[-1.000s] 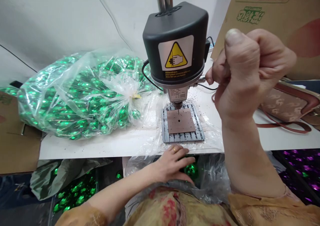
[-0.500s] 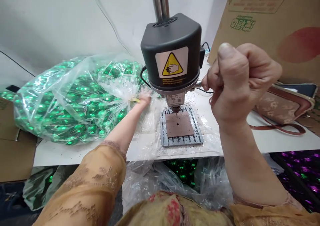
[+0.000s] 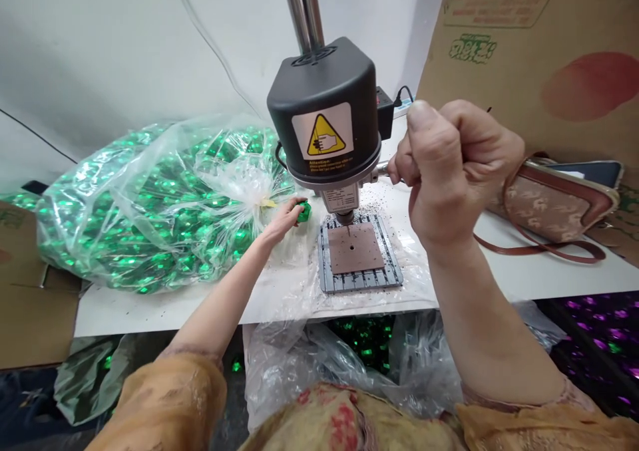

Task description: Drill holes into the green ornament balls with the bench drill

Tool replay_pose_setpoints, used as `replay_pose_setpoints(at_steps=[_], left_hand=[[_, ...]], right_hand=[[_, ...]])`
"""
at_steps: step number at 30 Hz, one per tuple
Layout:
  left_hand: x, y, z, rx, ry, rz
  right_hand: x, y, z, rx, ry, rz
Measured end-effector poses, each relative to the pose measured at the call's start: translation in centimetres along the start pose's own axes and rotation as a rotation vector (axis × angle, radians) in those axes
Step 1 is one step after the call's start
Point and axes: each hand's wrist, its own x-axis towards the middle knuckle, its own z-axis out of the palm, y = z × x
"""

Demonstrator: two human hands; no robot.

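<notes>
A small shiny green faceted bead (image 3: 304, 211) is pinched in the fingers of my left hand (image 3: 285, 219), beside the drill press. My right hand (image 3: 452, 165) is closed around the lever handle (image 3: 383, 170) on the right side of the drill press (image 3: 322, 115); the fist covers most of that lever. Beneath the chuck, the thin drill bit (image 3: 349, 230) points down at a brown square plate (image 3: 357, 251) with a dark hole in it. The plate lies on the grey slotted base (image 3: 327, 279), which is scattered with dark chips.
A big clear bag of green beads (image 3: 150, 211) fills the left of the white table (image 3: 164, 310). To the right are a patterned purse (image 3: 564, 201) with a brown strap and a tall cardboard box (image 3: 529, 45). Purple pieces (image 3: 599, 324) show below the table edge.
My left hand has come out from behind the drill press, toward me, and the green bead now shows in its fingers. My right hand remains on the lever. The view has shifted slightly.
</notes>
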Motion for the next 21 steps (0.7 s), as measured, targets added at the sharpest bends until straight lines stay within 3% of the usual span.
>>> replay_pose_setpoints(at_steps=[2,4,6,9,13,21], left_hand=[[-2.3,0.2,0.5,-0.234,-0.062,-0.044],[-4.7,0.6,0.9,-0.391,-0.041,-0.010],[-6.8,1.1,1.5,-0.414,-0.044,0.068],[-8.7,1.8,2.6,-0.298,-0.141,0.172],[-9.2,2.1,4.3,-0.172,-0.150,0.273],[-8.2,1.9,6.1,0.011,-0.120,0.321]], right_hand=[[0.0,0.1,0.0,0.001,0.001,-0.005],[-0.1,0.2,-0.1,-0.001,0.009,-0.009],[-0.2,0.3,-0.1,-0.001,0.012,-0.014],[-0.2,0.5,-0.1,0.001,0.002,-0.025],[-0.3,0.7,-0.1,0.023,0.010,-0.043],[-0.6,0.2,-0.1,0.005,0.022,-0.012]])
